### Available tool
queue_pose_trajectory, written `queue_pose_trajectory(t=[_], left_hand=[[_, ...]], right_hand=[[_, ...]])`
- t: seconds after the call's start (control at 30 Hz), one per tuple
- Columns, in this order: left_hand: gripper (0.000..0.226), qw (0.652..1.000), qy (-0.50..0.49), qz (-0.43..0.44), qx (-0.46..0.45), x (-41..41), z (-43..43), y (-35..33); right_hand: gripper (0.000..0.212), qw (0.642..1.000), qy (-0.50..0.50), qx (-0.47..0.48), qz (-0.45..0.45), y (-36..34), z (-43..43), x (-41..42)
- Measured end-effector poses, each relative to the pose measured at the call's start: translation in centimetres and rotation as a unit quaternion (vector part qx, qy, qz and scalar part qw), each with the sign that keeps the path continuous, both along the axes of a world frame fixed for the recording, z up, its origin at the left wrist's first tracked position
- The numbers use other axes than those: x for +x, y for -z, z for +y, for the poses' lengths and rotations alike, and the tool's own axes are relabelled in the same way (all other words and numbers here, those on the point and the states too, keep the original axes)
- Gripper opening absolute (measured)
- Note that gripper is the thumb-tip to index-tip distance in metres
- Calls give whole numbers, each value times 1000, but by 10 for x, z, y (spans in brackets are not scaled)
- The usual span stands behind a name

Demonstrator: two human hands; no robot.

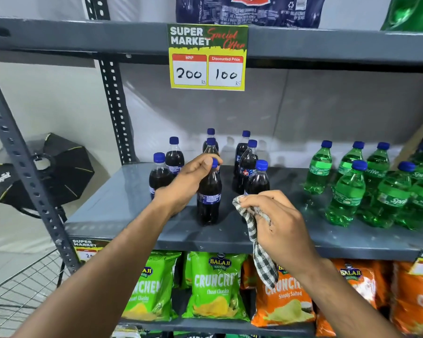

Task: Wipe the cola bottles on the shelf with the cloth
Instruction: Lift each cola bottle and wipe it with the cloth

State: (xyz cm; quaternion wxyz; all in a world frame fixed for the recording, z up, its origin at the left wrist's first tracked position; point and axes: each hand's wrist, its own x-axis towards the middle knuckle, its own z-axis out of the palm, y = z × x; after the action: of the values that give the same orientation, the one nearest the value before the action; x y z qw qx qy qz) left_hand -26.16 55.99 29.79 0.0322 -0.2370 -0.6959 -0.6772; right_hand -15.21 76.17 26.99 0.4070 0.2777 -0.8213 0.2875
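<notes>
Several dark cola bottles with blue caps stand on the grey shelf (122,198). My left hand (193,176) grips the neck and cap of the front cola bottle (209,198), which stands upright near the shelf's front edge. My right hand (276,220) is closed on a black-and-white checked cloth (257,237), whose tail hangs down past the shelf edge. The cloth sits just right of the held bottle, not touching it, and in front of another cola bottle (258,179). More cola bottles (174,154) stand behind.
Green Sprite bottles (347,193) crowd the right of the same shelf. A yellow price sign (206,57) hangs from the shelf above. Green and orange chip bags (213,286) fill the shelf below. A black softbox light (42,172) stands left of the rack's upright.
</notes>
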Motion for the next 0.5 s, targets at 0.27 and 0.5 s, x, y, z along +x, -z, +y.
queue_pose_trajectory(t=[0.27,0.5], left_hand=[[32,999,0,-16,-39,-4,-12,0],[25,984,-93,147,-43,21,-6,-25]], right_hand=[[61,1000,15,-4,-6,5,-5,-3],[63,999,35,-25,-10,18,10,-2]])
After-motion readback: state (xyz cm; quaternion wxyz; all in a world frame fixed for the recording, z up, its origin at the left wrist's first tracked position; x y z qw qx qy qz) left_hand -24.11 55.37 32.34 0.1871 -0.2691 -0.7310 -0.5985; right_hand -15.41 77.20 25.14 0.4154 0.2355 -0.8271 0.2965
